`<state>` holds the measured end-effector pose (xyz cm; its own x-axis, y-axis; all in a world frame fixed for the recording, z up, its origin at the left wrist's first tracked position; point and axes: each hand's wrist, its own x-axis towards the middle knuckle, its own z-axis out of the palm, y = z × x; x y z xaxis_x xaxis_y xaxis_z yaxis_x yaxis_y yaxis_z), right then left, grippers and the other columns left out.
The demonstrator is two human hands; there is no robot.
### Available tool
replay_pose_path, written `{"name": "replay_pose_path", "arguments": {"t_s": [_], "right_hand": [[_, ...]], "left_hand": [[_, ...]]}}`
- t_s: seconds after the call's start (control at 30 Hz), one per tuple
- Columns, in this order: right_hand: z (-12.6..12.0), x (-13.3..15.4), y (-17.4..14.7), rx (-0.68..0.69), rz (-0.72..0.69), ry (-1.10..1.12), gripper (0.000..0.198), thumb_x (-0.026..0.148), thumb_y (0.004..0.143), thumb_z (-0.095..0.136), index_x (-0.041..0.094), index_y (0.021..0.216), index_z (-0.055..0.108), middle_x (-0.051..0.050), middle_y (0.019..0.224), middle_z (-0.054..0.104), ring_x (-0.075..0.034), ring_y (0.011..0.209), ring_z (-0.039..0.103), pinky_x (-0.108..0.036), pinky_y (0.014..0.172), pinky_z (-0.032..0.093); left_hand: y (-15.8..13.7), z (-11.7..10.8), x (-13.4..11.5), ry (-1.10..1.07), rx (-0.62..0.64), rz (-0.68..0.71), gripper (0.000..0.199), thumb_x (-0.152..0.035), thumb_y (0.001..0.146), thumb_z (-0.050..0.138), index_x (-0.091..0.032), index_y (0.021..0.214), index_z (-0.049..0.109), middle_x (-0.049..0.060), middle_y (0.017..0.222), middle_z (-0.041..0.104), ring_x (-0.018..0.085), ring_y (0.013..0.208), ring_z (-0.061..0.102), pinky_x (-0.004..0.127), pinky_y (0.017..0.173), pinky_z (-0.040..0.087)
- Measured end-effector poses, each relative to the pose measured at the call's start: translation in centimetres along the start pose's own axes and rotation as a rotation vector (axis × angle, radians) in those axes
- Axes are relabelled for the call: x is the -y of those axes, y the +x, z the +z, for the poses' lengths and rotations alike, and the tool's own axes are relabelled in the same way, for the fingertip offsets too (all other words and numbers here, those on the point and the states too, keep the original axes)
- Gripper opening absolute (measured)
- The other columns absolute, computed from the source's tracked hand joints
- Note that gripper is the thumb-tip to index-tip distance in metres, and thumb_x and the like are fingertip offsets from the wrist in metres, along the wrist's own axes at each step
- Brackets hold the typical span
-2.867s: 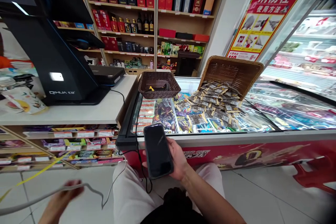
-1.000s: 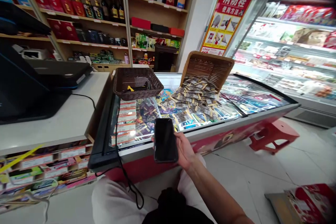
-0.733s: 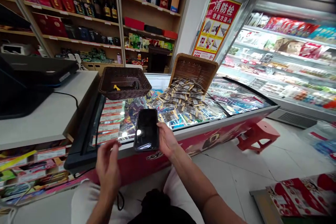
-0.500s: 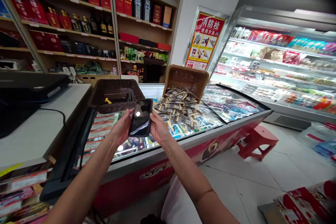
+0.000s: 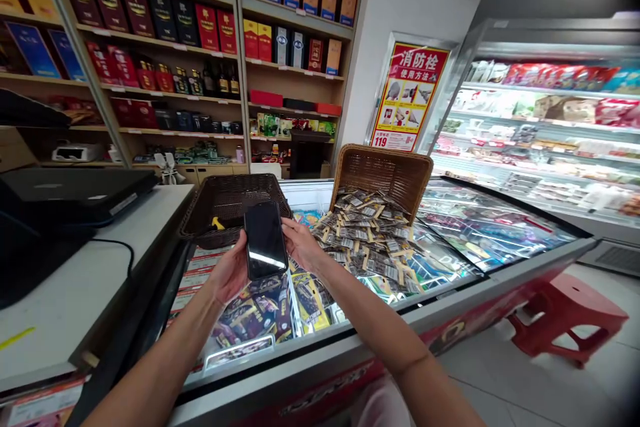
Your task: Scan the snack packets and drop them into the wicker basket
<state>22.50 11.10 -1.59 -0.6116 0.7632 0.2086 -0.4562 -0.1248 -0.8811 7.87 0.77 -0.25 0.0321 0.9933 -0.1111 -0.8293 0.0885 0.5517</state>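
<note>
A black smartphone (image 5: 265, 240) with a dark screen is held upright between my two hands, above the glass lid of a chest freezer (image 5: 330, 353). My left hand (image 5: 231, 272) grips its left edge, and my right hand (image 5: 301, 244) closes on its right edge. Behind the phone sits a dark brown wicker basket (image 5: 210, 203) with a small yellow-handled item in it. To the right, a lighter brown basket (image 5: 385, 170) lies tipped on its side. Many small dark packets (image 5: 363, 230) spill out of it over the glass.
A white counter (image 5: 130, 240) with a black machine (image 5: 75, 193) stands at the left. Shelves of boxes and bottles (image 5: 193, 73) line the back wall. On the right are a red plastic stool (image 5: 570, 313) on the floor and a lit refrigerated display (image 5: 550, 113).
My view has shifted, and the freezer appears closer. Both hands still hold the phone, which is now tilted slightly differently, with its reflections moved.
</note>
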Motion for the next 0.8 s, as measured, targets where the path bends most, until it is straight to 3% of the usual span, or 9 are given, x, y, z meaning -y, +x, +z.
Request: {"name": "replay_pose_path", "arguments": {"t_s": [0.07, 0.17, 0.3, 0.43, 0.53, 0.6, 0.73, 0.8], "right_hand": [[-0.6, -0.6, 0.0, -0.041, -0.076, -0.148, 0.048, 0.059, 0.083, 0.079, 0.025, 0.117, 0.077, -0.003, 0.095, 0.077, -0.021, 0.095, 0.071, -0.038, 0.09, 0.059], [-1.6, -0.8, -0.7, -0.172, -0.315, -0.504, 0.048, 0.064, 0.093, 0.064, 0.026, 0.119, 0.078, -0.008, 0.118, 0.073, -0.026, 0.12, 0.064, -0.045, 0.112, 0.048], [-2.4, 0.1, -2.5, -0.255, -0.627, -0.966, 0.05, 0.055, 0.107, 0.041, 0.025, 0.134, 0.071, -0.013, 0.137, 0.063, -0.027, 0.134, 0.054, -0.05, 0.121, 0.036], [-2.6, 0.7, -3.8, -0.088, -0.834, -1.209, 0.039, 0.051, 0.105, 0.05, 0.028, 0.122, 0.077, -0.012, 0.145, 0.058, -0.03, 0.137, 0.05, -0.053, 0.119, 0.035], [-2.4, 0.4, -4.1, 0.181, -0.877, -1.291, 0.032, 0.056, 0.096, 0.064, 0.03, 0.107, 0.08, -0.009, 0.146, 0.06, -0.031, 0.132, 0.052, -0.051, 0.116, 0.038], [-2.2, 0.0, -4.1, 0.247, -0.882, -1.319, 0.032, 0.057, 0.095, 0.066, 0.03, 0.105, 0.08, -0.009, 0.147, 0.06, -0.031, 0.132, 0.052, -0.05, 0.115, 0.039], [-2.1, -0.4, -3.9, -0.094, -0.883, -1.315, 0.039, 0.054, 0.102, 0.055, 0.027, 0.119, 0.076, -0.012, 0.152, 0.056, -0.033, 0.137, 0.047, -0.053, 0.119, 0.033], [-2.1, -0.5, -4.1, -0.168, -0.876, -1.295, 0.041, 0.054, 0.103, 0.05, 0.027, 0.121, 0.074, -0.012, 0.15, 0.059, -0.033, 0.136, 0.048, -0.053, 0.118, 0.032]], "left_hand": [[-0.1, -0.7, 0.1, -0.028, 0.073, -0.071, 0.06, -0.041, 0.11, 0.037, -0.015, 0.163, 0.044, 0.021, 0.129, 0.077, 0.033, 0.116, 0.076, 0.055, 0.111, 0.053], [-0.3, -1.3, 0.1, -0.031, 0.176, -0.157, 0.064, -0.049, 0.109, 0.034, -0.018, 0.165, 0.041, 0.02, 0.131, 0.076, 0.036, 0.121, 0.074, 0.061, 0.114, 0.048], [-0.8, -1.0, 0.0, 0.002, 0.202, -0.119, 0.069, -0.055, 0.108, 0.032, -0.019, 0.165, 0.04, 0.021, 0.139, 0.072, 0.038, 0.128, 0.069, 0.063, 0.117, 0.044], [-1.2, -0.1, 0.1, 0.081, 0.091, -0.076, 0.07, -0.058, 0.107, 0.035, -0.018, 0.164, 0.043, 0.021, 0.137, 0.074, 0.038, 0.126, 0.071, 0.06, 0.112, 0.051], [-1.3, 0.4, 0.2, 0.112, 0.043, -0.043, 0.066, -0.055, 0.107, 0.04, -0.018, 0.161, 0.048, 0.019, 0.135, 0.075, 0.036, 0.12, 0.074, 0.054, 0.105, 0.057], [-1.4, 0.7, 0.3, 0.121, 0.019, -0.035, 0.064, -0.054, 0.106, 0.043, -0.018, 0.159, 0.051, 0.019, 0.134, 0.075, 0.036, 0.118, 0.075, 0.051, 0.102, 0.059], [-1.6, 1.0, 0.5, 0.117, -0.073, -0.057, 0.06, -0.048, 0.107, 0.043, -0.015, 0.155, 0.056, 0.018, 0.128, 0.078, 0.034, 0.114, 0.076, 0.049, 0.102, 0.059], [-1.6, 1.0, 0.5, 0.11, -0.094, -0.069, 0.058, -0.045, 0.108, 0.043, -0.013, 0.153, 0.058, 0.018, 0.125, 0.08, 0.034, 0.113, 0.077, 0.049, 0.104, 0.058]]}}
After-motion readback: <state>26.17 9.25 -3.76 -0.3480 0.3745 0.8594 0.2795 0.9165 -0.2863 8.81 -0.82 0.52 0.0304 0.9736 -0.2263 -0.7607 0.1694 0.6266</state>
